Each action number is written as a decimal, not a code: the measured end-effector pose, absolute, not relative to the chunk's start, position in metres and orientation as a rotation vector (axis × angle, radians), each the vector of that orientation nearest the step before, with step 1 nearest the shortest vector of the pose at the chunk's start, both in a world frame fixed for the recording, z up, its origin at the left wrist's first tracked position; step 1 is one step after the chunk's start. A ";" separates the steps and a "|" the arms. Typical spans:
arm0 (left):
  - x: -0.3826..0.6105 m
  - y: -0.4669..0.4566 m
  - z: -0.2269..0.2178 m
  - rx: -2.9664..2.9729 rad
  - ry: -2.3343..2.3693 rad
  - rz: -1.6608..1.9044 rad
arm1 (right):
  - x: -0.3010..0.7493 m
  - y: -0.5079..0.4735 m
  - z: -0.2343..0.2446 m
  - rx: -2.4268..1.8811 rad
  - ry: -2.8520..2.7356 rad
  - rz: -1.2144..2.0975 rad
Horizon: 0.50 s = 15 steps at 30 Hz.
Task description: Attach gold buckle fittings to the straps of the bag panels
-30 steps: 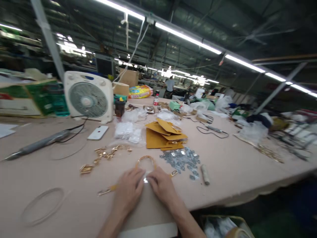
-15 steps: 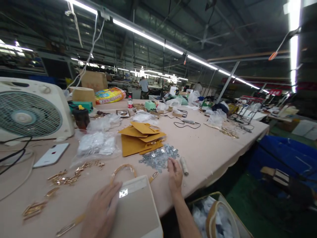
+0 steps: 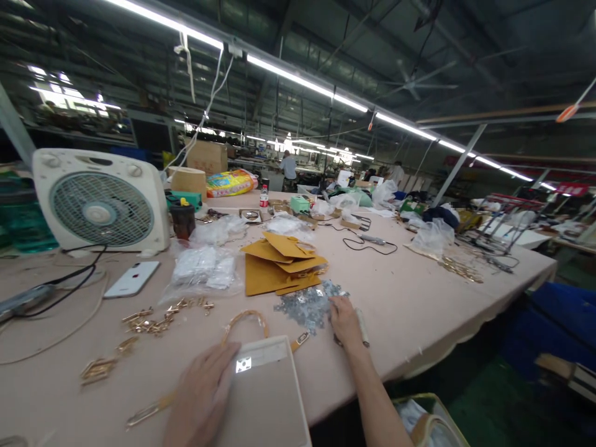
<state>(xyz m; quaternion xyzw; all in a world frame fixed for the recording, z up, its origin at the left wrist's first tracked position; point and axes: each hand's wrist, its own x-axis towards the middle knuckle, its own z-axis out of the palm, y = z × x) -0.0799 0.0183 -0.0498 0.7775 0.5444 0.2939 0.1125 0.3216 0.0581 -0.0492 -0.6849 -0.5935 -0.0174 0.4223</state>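
Note:
A flat beige bag (image 3: pixel 265 397) lies at the table's front edge, with a small shiny metal plate (image 3: pixel 243 364) near its top. Over the bag's left edge my left hand (image 3: pixel 205 388) is closed, its fingers long and close together; the thumb side is blurred. A tan looped handle (image 3: pixel 246 315) and a strap end with a gold buckle (image 3: pixel 300 341) stick out beyond the bag. My right hand (image 3: pixel 345 320) is at the right edge of a heap of small grey metal plates (image 3: pixel 305 308), its fingers curled together. Whatever the fingertips hold is hidden. Beside this hand lies a pale cylinder (image 3: pixel 362 329), partly covered.
Mustard-coloured pieces (image 3: pixel 265 273) are stacked behind the heap. Gold fittings (image 3: pixel 151 323), a phone (image 3: pixel 131 279), a plastic bag of white packets (image 3: pixel 205 267) and a fan (image 3: pixel 102 205) occupy the left. A corded tool (image 3: pixel 372 240) lies farther back. A bin (image 3: pixel 433 413) stands below the right edge.
The view has turned left, so everything sits farther right. My right hand has turned lower over the heap's edge, now partly covering the cylinder. My left hand stays on the bag.

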 end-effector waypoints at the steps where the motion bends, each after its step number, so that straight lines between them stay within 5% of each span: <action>1: -0.080 0.018 -0.048 2.275 1.599 0.863 | 0.324 0.061 -0.050 -1.745 -1.477 -0.061; 15: -0.080 0.018 -0.050 2.250 1.598 0.863 | 0.328 0.080 -0.059 -1.928 -1.373 -0.176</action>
